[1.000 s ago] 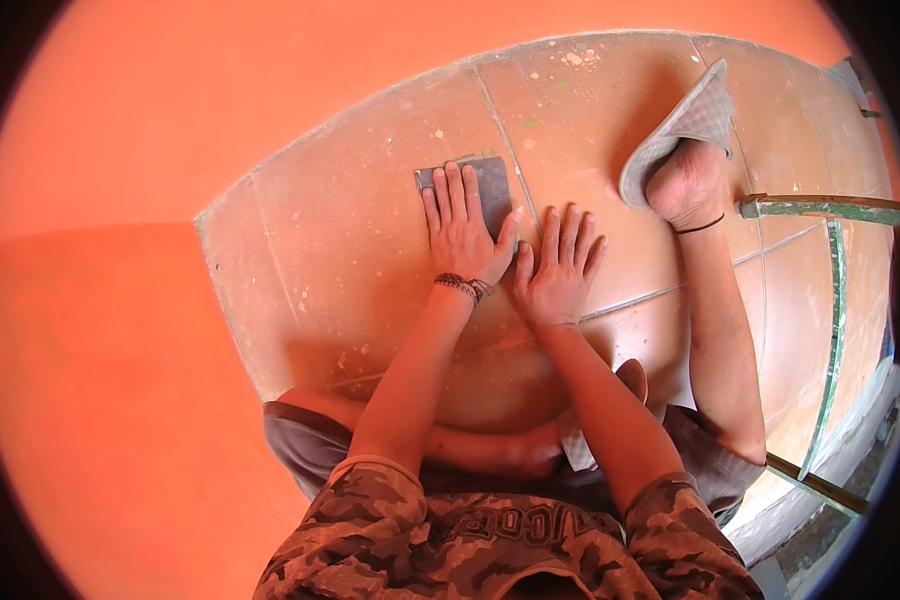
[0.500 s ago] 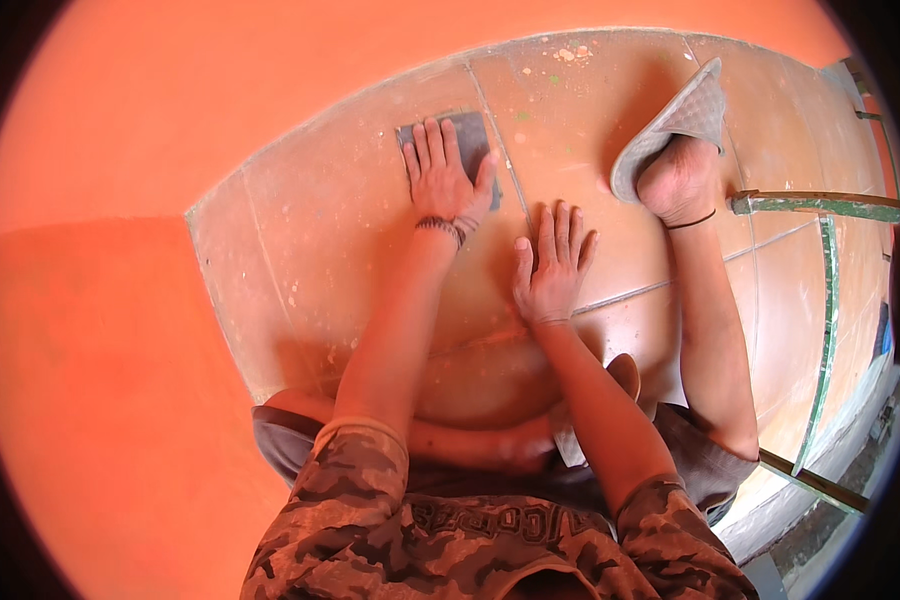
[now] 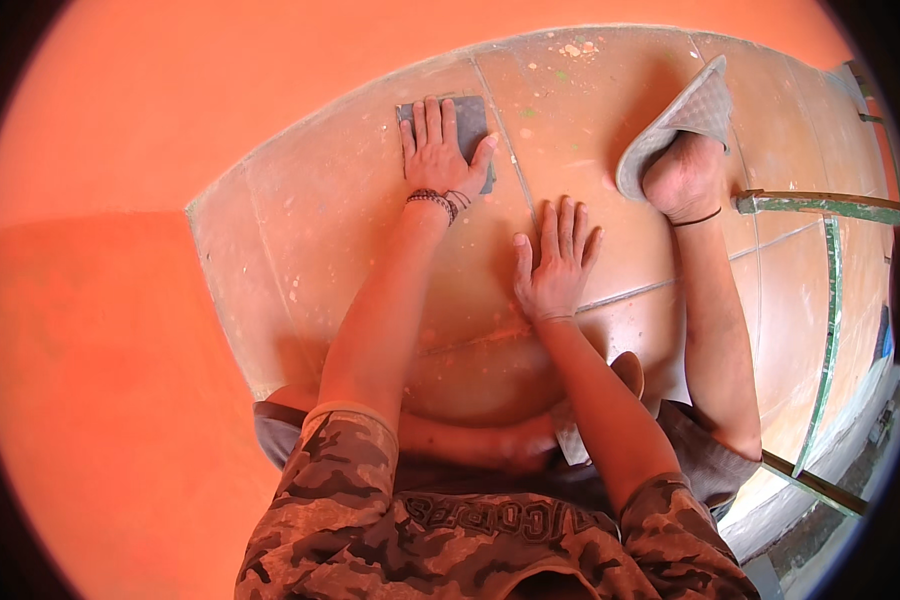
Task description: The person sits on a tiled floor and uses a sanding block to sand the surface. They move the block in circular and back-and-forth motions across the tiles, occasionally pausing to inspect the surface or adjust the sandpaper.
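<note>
left hand (image 3: 438, 150) is lying flat, palm down, fingers together and stretched out, pressing on a grey sanding pad (image 3: 470, 125) at abt 11 o'clock of the pic. the pad is lying flat on the tiled floor (image 3: 320, 230), just left of a grout line, w/ its far edge and right side peeking out past the fingertips. not gripping it, just an open palm on top, thumb splayed to the right. beaded bracelet (image 3: 435, 200) is sitting on that wrist.

right hand (image 3: 555, 265) is resting near centre, also open and flat, fingers fanned, palm on the bare tile w/ nothing under it or in it. it's lying just right of the same grout line, well apart from the pad, pointing to 12.

at abt 2 o'clock a bare foot (image 3: 682, 175) is sitting in a grey slipper (image 3: 695, 110), toes pointing up-right, thin dark band round the ankle. the leg is running down to 4 o'clock. other leg is folded under the body at 6, second slipper (image 3: 630, 372) partly hidden behind the right forearm.

floor tiles are looking dusty, w/ pale paint specks near 12. orange wall (image 3: 120, 300) is filling the left side from 7 to 12. a green-stained metal rail (image 3: 820, 205) is sticking in at 3, beside a thin green strip curving down to 4. camo shirt (image 3: 450, 540) is filling 6 o'clock.
</note>
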The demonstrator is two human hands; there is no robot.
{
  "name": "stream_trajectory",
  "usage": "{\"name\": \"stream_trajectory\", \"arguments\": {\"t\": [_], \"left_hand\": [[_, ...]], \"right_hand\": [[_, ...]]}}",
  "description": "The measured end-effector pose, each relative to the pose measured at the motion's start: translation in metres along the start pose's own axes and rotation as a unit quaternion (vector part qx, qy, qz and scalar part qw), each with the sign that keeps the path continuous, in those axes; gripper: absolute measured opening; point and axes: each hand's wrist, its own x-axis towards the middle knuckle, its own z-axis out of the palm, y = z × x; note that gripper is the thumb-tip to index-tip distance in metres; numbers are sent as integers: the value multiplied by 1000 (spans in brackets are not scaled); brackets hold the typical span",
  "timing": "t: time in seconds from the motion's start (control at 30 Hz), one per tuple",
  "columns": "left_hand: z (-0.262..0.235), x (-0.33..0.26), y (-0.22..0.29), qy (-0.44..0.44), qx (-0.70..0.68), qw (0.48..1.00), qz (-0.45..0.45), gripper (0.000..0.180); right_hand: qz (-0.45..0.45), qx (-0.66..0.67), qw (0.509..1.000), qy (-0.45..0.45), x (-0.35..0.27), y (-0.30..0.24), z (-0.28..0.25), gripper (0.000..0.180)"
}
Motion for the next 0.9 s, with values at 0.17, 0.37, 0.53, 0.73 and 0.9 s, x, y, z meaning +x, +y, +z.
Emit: {"name": "stream_trajectory", "arguments": {"t": [0.17, 0.37, 0.53, 0.73, 0.9], "left_hand": [[15, -46, 16, 36, 58, 997, 30, 86], [13, -29, 9, 18, 79, 997, -8, 94], [12, -8, 5, 8, 69, 998, -8, 101], [16, 14, 13, 37, 55, 997, -34, 104], [3, 8, 1, 13, 64, 996, -68, 106]], "right_hand": [[9, -22, 1000, 8, 0, 6, 1, 62], [2, -19, 1000, 6, -1, 5, 1, 63], [2, -15, 1000, 9, 5, 3, 0, 62], [3, -21, 1000, 12, 1, 7, 2, 62], [-2, -17, 1000, -1, 0, 2, 0, 64]]}}
